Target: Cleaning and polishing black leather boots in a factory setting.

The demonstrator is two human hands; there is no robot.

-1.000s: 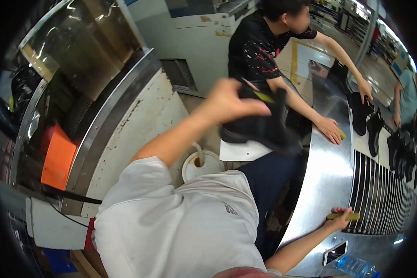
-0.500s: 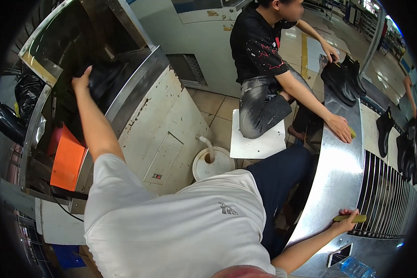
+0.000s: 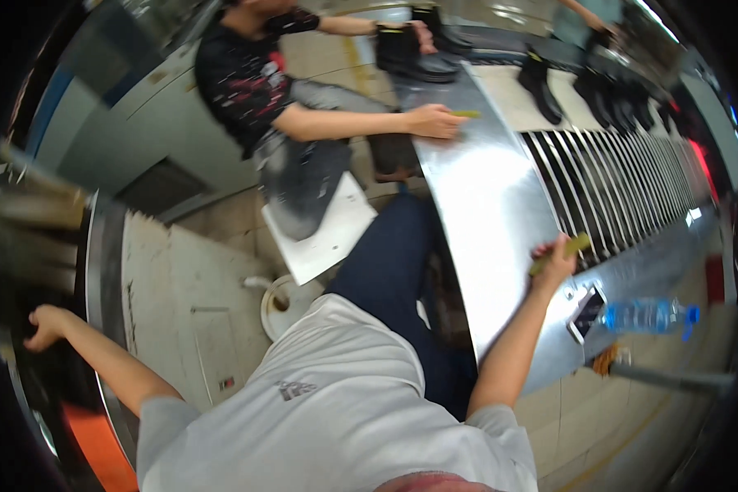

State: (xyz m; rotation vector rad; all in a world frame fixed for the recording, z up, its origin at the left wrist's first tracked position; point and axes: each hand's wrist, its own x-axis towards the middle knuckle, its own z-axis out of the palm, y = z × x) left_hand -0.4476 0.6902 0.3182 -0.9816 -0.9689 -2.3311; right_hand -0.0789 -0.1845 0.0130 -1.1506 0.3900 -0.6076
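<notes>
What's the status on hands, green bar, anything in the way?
Left hand by white machine, no object visible in it. Right hand holding green bar. Phone and bottle near right forearm; neither seems in the way.

You have two hands in view, the left hand [image 3: 49, 322] and the right hand [image 3: 556, 261]. Count one yellow-green tool [image 3: 578, 243] in your right fingers and a second tool [image 3: 466, 113] beyond them to the left. Two other people show past those fingers, one co-worker [image 3: 238, 82] leftward and one farther person [image 3: 586, 25]. Beyond your right fingers, you have two dark boots [image 3: 402, 53] on one worktop [image 3: 480, 213], one separate boot [image 3: 539, 86], and a boot cluster [image 3: 603, 98] too crowded to count. Right of those fingers: one phone [image 3: 585, 314], one bottle [image 3: 644, 315]. Between both hands' fingers: one white bucket [image 3: 271, 318].
</notes>
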